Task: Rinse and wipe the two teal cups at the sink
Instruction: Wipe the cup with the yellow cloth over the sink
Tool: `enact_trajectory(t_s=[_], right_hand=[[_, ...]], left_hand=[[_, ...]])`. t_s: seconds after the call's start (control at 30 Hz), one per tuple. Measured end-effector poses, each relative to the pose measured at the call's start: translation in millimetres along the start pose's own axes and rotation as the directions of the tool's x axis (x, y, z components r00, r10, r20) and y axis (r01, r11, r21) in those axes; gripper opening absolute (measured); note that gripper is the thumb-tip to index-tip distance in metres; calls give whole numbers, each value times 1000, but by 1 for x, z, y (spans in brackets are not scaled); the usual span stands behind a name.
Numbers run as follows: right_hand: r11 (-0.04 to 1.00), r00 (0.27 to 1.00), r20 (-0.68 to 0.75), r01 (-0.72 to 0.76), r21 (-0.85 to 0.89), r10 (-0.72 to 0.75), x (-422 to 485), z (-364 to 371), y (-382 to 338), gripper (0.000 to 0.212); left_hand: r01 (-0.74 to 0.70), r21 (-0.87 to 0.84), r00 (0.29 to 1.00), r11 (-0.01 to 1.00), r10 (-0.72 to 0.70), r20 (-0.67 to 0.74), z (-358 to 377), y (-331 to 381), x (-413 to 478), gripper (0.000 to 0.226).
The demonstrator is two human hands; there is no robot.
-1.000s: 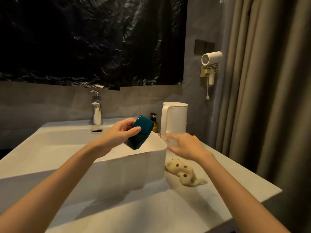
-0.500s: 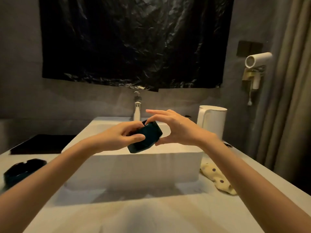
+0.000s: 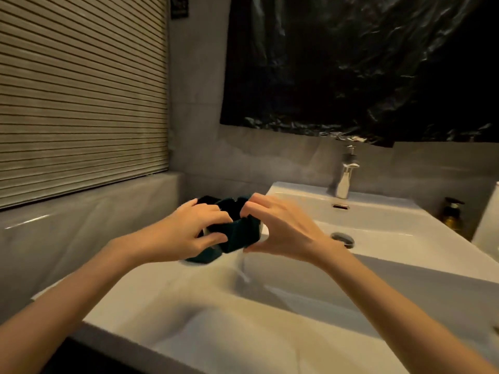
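Grey tiled wall runs across the back of a dim bathroom. A slatted blind (image 3: 81,90) fills the 10 o'clock part of the view, and a crinkled black plastic sheet (image 3: 364,63) hangs on the wall from 12 to 2 o'clock. Below the blind lies a pale ledge (image 3: 67,233).

A white sink (image 3: 297,194) takes up the lower half, its basin opening toward 3 o'clock. Two bare forearms reach in from 7 and 5 o'clock and meet near the middle.

At the 3 o'clock edge a white kettle (image 3: 488,225) is cut off by the frame. A chrome tap (image 3: 345,179) stands on the sink's back rim, at 2 o'clock from the hands.

The left hand (image 3: 194,233) grips the teal cup (image 3: 237,230) from the 9 o'clock side, fingers curled over it and thumb beneath. The right hand (image 3: 283,230) holds the same cup from the 3 o'clock side, fingertips bent onto its upper edge and thumb under its base. The cup is tilted and sits between both hands, above the sink's rim. A thin stream of water (image 3: 242,268) falls from it at 6 o'clock onto the white surface.

A blurred dark shape (image 3: 201,259) shows just under the left hand; whether it is the other cup cannot be told.

An amber bottle (image 3: 451,214) stands at 9 o'clock from the kettle, and the round drain (image 3: 342,239) lies in the basin at 3 o'clock from the right hand.
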State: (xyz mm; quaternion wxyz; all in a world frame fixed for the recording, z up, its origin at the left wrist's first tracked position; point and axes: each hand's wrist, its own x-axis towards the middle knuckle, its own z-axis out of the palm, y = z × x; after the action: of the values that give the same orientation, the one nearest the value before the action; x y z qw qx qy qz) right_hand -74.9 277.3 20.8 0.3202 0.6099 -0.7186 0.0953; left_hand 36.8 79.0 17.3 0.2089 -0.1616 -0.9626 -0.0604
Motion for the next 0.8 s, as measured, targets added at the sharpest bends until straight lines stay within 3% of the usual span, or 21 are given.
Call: enact_trajectory(t_s=[0.1, 0.33, 0.43, 0.67, 0.8], right_hand=[[998, 1000, -11, 15, 57, -14, 23, 36, -21, 49], [976, 997, 70, 18, 216, -34, 67, 126, -56, 55], [961, 995, 81, 33, 273, -57, 76, 155, -66, 50], [929, 985, 152, 25, 369, -87, 92, 198, -82, 43], [921, 978, 197, -16, 390, -67, 93, 210, -85, 43]], left_hand=[[65, 125, 997, 990, -60, -42, 4, -32, -34, 32], [193, 363, 981, 912, -189, -47, 18, -85, -92, 24], [212, 397, 975, 893, -223, -18, 26, -99, -106, 17], [288, 432, 948, 855, -318, -2, 44, -131, -128, 26], [270, 434, 954, 859, -300, 0, 53, -144, -132, 19]])
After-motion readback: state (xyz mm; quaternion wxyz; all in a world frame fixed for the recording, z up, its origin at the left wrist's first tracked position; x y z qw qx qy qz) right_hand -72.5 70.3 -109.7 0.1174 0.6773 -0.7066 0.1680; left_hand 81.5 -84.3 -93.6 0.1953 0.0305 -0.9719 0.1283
